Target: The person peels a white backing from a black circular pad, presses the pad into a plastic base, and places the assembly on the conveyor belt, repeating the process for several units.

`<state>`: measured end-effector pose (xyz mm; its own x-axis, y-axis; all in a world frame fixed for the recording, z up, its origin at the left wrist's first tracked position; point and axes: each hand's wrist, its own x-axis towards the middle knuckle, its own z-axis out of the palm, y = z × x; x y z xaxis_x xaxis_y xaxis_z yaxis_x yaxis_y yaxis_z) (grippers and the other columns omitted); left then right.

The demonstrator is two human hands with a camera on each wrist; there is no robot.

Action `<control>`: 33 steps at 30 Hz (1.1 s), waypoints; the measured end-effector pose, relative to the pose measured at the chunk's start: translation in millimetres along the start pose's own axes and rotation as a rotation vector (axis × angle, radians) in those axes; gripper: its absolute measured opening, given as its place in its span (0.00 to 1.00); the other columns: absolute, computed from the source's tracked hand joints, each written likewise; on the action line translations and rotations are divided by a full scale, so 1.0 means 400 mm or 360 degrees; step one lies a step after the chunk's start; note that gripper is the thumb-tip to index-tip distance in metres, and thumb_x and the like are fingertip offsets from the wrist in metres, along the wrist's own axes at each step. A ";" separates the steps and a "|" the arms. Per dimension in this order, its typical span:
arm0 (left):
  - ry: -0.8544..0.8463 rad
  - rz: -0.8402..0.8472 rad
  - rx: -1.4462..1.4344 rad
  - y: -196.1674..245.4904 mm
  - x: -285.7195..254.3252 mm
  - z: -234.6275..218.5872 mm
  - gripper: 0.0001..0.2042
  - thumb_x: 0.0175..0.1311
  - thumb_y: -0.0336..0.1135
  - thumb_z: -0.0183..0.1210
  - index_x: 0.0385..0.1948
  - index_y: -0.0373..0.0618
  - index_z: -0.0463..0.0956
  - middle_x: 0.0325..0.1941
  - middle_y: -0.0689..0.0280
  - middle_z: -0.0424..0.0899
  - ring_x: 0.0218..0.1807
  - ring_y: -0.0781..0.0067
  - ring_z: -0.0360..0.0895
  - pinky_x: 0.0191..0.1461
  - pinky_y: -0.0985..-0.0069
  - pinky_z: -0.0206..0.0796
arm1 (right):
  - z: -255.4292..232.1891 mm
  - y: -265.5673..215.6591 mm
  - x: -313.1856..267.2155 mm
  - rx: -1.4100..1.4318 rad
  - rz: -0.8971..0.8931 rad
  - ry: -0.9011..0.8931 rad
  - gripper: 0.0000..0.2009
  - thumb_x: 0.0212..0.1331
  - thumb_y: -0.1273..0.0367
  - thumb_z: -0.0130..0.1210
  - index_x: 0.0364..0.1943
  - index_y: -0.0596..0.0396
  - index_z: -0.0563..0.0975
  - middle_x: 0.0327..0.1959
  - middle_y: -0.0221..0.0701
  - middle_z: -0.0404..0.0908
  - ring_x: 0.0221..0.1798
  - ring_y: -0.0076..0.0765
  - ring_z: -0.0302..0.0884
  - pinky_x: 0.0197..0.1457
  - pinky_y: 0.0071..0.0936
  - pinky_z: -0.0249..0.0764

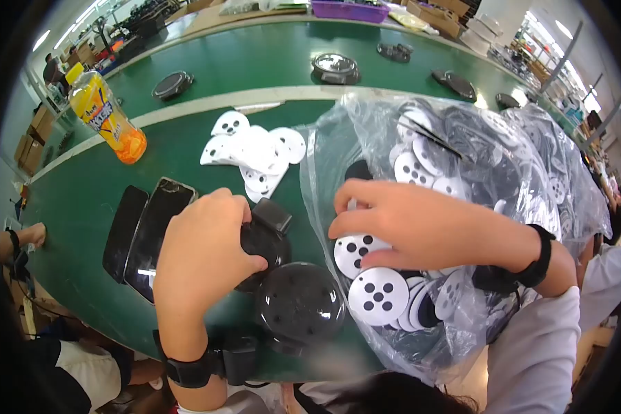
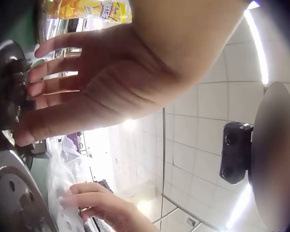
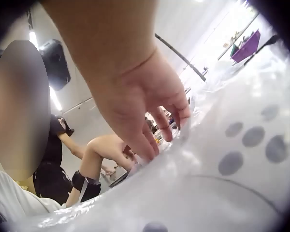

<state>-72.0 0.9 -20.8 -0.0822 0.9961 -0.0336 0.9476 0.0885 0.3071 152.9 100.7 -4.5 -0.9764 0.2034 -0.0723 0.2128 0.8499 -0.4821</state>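
Note:
My left hand (image 1: 247, 238) grips a black round part (image 1: 268, 243) with a boxy tab, thumb under it and fingers over its top. In the left wrist view its fingers (image 2: 43, 89) lie against that black part (image 2: 7, 92). A black domed cover (image 1: 300, 300) with small holes lies just in front of it. My right hand (image 1: 338, 216) is at the mouth of a clear plastic bag (image 1: 504, 159) full of white discs with black dots (image 1: 378, 295). Its finger and thumb are curled round a bit of white disc. In the right wrist view the fingertips (image 3: 159, 133) touch the plastic.
Two dark phones (image 1: 152, 234) lie on the green table (image 1: 76, 207) left of my left hand. A heap of white discs (image 1: 255, 152) sits behind it, and an orange drink bottle (image 1: 107, 117) lies far left. Black round parts (image 1: 334, 67) are on the far belt.

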 end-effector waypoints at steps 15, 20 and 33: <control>0.0323 0.0134 -0.0819 0.049 0.031 -0.021 0.12 0.45 0.32 0.64 0.32 0.39 0.75 0.28 0.68 0.75 0.31 0.80 0.70 0.33 0.83 0.63 | -0.055 -0.079 -0.076 0.0592 0.0222 0.0256 0.15 0.41 0.77 0.64 0.33 0.59 0.71 0.35 0.33 0.75 0.37 0.28 0.75 0.41 0.21 0.69; -0.0292 0.0384 -0.2312 0.139 0.007 0.004 0.20 0.60 0.36 0.55 0.48 0.30 0.67 0.39 0.60 0.77 0.39 0.74 0.76 0.39 0.80 0.69 | -0.034 -0.047 -0.076 0.1147 0.0029 0.1171 0.11 0.47 0.83 0.57 0.34 0.62 0.69 0.34 0.36 0.75 0.38 0.27 0.78 0.41 0.18 0.73; 0.0349 0.0760 -0.1344 0.189 -0.011 0.031 0.04 0.49 0.24 0.58 0.27 0.36 0.73 0.19 0.67 0.70 0.14 0.80 0.65 0.16 0.83 0.55 | -0.041 -0.044 -0.065 -0.0326 -0.0304 0.1368 0.09 0.36 0.77 0.64 0.26 0.55 0.80 0.26 0.29 0.74 0.26 0.29 0.69 0.26 0.21 0.62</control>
<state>3.9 3.3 -9.3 0.1147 0.9000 0.4205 0.3723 -0.4313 0.8218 175.2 88.3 20.4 -0.6490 0.2729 0.7102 0.1324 0.9597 -0.2478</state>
